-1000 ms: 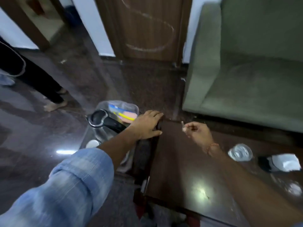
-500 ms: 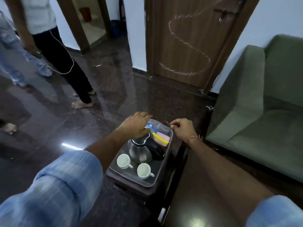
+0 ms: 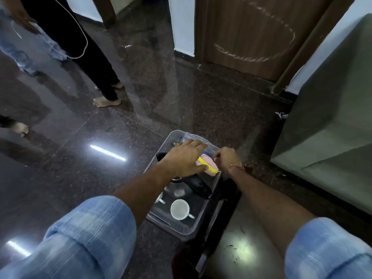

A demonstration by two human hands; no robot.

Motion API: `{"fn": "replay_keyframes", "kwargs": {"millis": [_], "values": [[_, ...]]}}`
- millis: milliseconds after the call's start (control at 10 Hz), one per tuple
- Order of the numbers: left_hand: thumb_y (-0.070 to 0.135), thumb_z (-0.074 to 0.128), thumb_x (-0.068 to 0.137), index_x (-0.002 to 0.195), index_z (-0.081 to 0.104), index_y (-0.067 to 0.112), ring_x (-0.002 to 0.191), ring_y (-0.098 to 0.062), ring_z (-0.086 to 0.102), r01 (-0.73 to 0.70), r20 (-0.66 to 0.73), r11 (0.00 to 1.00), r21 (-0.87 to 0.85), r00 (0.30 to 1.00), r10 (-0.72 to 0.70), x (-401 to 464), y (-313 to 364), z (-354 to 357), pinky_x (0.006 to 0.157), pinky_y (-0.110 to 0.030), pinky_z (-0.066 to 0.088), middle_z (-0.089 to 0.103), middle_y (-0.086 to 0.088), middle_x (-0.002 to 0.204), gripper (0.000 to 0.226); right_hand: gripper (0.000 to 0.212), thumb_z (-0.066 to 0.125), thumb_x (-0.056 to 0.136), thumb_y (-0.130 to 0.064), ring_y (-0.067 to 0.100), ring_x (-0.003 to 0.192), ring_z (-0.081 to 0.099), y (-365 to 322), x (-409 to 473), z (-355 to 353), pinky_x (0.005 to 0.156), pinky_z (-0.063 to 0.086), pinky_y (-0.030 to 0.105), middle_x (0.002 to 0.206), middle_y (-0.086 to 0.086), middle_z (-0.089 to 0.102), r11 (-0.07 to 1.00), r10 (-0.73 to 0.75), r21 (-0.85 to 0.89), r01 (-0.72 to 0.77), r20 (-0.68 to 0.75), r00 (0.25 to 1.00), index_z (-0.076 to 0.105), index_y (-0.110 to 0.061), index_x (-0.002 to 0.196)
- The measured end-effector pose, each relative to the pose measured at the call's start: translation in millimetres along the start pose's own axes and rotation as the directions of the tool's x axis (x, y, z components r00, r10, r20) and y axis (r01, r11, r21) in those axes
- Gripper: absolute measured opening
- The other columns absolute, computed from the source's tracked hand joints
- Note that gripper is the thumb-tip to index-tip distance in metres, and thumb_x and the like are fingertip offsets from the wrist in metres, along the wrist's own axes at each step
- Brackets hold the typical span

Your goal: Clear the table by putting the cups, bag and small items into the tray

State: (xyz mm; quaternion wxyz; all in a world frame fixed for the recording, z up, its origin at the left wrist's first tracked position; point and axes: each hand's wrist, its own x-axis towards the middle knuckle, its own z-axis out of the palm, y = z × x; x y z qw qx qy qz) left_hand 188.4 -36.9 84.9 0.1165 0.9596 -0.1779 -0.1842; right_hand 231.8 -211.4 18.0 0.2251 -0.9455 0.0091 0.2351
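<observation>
A clear grey plastic tray (image 3: pixel 182 228) stands left of the dark table. It holds a steel kettle with a black handle (image 3: pixel 198 187), a white cup (image 3: pixel 179 209), a second cup (image 3: pixel 160 198) mostly hidden by my left arm, and a clear bag (image 3: pixel 209 167) with yellow and pink things inside. My left hand (image 3: pixel 185 158) lies palm down, fingers apart, over the bag and the kettle's top. My right hand (image 3: pixel 226 158) hovers at the tray's far right rim, pinched shut on a thin small item that barely shows.
The dark glossy table (image 3: pixel 241 250) is at the lower right. A green sofa (image 3: pixel 332 137) fills the right side, and a wooden door (image 3: pixel 251 27) stands behind. A person in black trousers (image 3: pixel 96 73) stands barefoot on the polished floor at the left.
The view has swung left from the table to the tray. Both hands have moved from the table's corner to over the tray's far end, the right still pinched.
</observation>
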Motion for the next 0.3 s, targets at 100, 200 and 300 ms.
{"fn": "replay_keyframes", "kwargs": {"millis": [100, 200, 300], "values": [[0.054, 0.057, 0.089, 0.153, 0.024, 0.018, 0.145, -0.025, 0.025, 0.002, 0.004, 1.000, 0.019, 1.000, -0.002, 8, 0, 5, 0.116, -0.046, 0.028, 0.030, -0.004, 0.156, 0.080, 0.021, 0.059, 0.091, -0.018, 0.027, 0.097, 0.069, 5, 8, 10, 0.088, 0.057, 0.036, 0.105, 0.013, 0.073, 0.998, -0.012, -0.067, 0.015, 0.040, 0.999, 0.075, -0.010, 0.102], [0.056, 0.058, 0.087, 0.152, 0.024, 0.018, 0.144, -0.024, 0.025, 0.005, 0.005, 1.000, 0.022, 1.000, -0.005, 14, -1, 12, 0.115, -0.045, 0.030, 0.031, -0.004, 0.156, 0.082, 0.026, 0.056, 0.091, -0.018, 0.028, 0.102, 0.069, 9, 16, 17, 0.089, 0.056, 0.037, 0.110, 0.015, 0.072, 0.991, -0.015, -0.129, 0.024, 0.070, 0.997, 0.073, -0.008, 0.107], [0.058, 0.058, 0.086, 0.152, 0.025, 0.019, 0.143, -0.024, 0.028, 0.014, 0.011, 0.999, 0.038, 1.000, -0.014, 18, 0, 15, 0.114, -0.047, 0.031, 0.033, -0.003, 0.155, 0.083, 0.026, 0.057, 0.090, -0.021, 0.028, 0.104, 0.068, 11, 18, 20, 0.090, 0.056, 0.037, 0.112, 0.013, 0.071, 0.986, -0.024, -0.165, 0.037, 0.082, 0.996, 0.073, -0.012, 0.109]]}}
